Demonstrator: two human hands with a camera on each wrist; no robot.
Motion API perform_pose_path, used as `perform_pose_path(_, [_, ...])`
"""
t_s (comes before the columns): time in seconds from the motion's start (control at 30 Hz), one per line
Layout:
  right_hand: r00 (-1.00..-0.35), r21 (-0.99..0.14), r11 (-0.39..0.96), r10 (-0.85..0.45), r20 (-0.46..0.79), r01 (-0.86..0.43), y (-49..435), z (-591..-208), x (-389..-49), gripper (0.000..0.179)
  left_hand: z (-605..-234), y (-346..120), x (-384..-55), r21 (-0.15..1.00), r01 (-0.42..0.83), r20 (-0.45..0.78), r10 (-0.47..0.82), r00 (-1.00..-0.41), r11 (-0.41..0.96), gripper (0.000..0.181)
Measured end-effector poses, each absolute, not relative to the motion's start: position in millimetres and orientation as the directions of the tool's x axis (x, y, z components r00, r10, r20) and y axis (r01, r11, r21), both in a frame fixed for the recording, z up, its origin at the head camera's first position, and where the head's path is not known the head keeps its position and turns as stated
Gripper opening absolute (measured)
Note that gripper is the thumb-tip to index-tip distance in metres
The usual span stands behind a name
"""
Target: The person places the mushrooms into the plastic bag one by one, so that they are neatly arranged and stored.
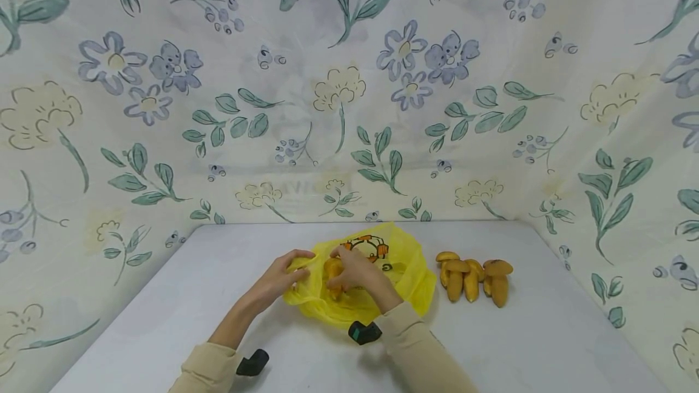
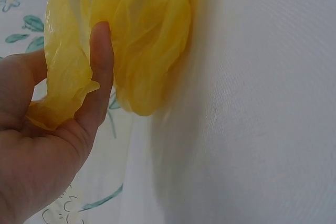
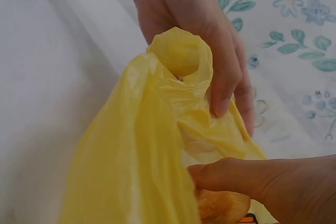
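A thin yellow plastic bag (image 1: 415,259) lies on its side with its mouth spread. My left hand (image 1: 281,278) holds the left edge of its mouth; in the left wrist view the film (image 2: 65,85) passes between the thumb and the fingers. My right hand (image 1: 357,275) reaches into the mouth and grips an orange-brown mushroom (image 1: 333,272). The right wrist view has the thumb against that mushroom (image 3: 223,206), with bag film hiding part of it. To the right of the bag lie several more brown mushrooms (image 1: 471,284), close together on the table.
The white table (image 1: 546,332) runs back to a flower-printed cloth (image 1: 349,108), which hangs behind and at both sides. Black camera mounts (image 1: 364,333) stick out from the wrists, low over the table.
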State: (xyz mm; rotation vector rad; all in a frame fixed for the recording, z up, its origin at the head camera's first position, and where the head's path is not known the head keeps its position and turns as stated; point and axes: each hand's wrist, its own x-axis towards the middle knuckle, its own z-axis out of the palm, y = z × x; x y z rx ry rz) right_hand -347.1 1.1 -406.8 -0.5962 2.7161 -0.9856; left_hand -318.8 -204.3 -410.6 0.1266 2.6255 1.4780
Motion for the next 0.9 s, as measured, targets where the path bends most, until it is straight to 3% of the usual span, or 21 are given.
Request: perform_pose_path(0.9, [-0.894, -0.69, 0.662, -0.446, -0.048, -0.294, 7.0, -398.2, -343.2, 0.062, -408.1, -205.5, -316.4, 0.856, 0.044, -0.043, 0.156, -0.987, 0.515, 0.04])
